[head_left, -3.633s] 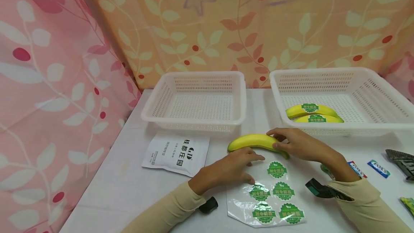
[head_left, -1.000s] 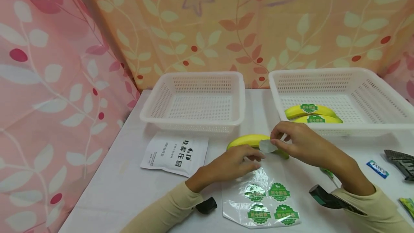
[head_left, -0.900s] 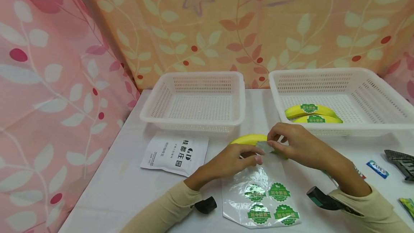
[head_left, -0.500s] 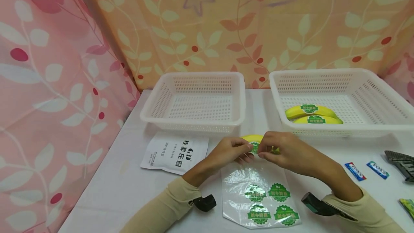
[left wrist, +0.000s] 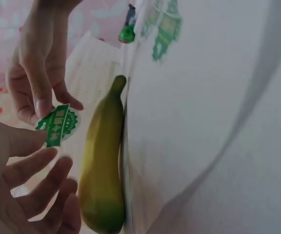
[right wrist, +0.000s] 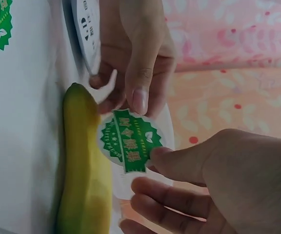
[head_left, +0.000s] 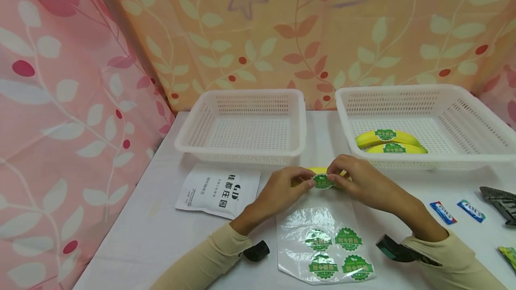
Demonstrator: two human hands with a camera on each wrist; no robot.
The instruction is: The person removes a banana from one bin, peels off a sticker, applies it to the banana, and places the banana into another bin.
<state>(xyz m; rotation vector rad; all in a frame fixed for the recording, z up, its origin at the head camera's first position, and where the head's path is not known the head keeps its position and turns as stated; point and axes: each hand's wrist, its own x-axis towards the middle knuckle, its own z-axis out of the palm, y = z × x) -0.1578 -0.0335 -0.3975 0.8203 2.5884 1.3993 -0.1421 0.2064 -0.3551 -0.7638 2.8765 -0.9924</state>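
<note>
A round green sticker [head_left: 322, 181] is held up between both hands, printed face toward me, just above a banana [left wrist: 101, 170]. My left hand [head_left: 284, 189] pinches its left edge with thumb and finger. At the opposite edge, the thumb and fingers of my right hand [head_left: 359, 182] pinch it too. The right wrist view shows the sticker [right wrist: 130, 140] apart from the banana [right wrist: 84, 161], with a pale margin round the green print. In the head view the hands cover most of the banana. A clear sheet [head_left: 296, 258] carrying several matching stickers lies below them.
Behind the hands stand a white basket [head_left: 242, 151] at left and a larger one [head_left: 427, 160] at right holding two stickered bananas [head_left: 397, 139]. A white pouch [head_left: 221, 191] lies left. Small wrapped packets [head_left: 443, 213] and a black object [head_left: 500, 202] lie right.
The right hand has brought a sticker from the sheet over the banana. The left hand now pinches it as well, and its printed side has turned toward me.
</note>
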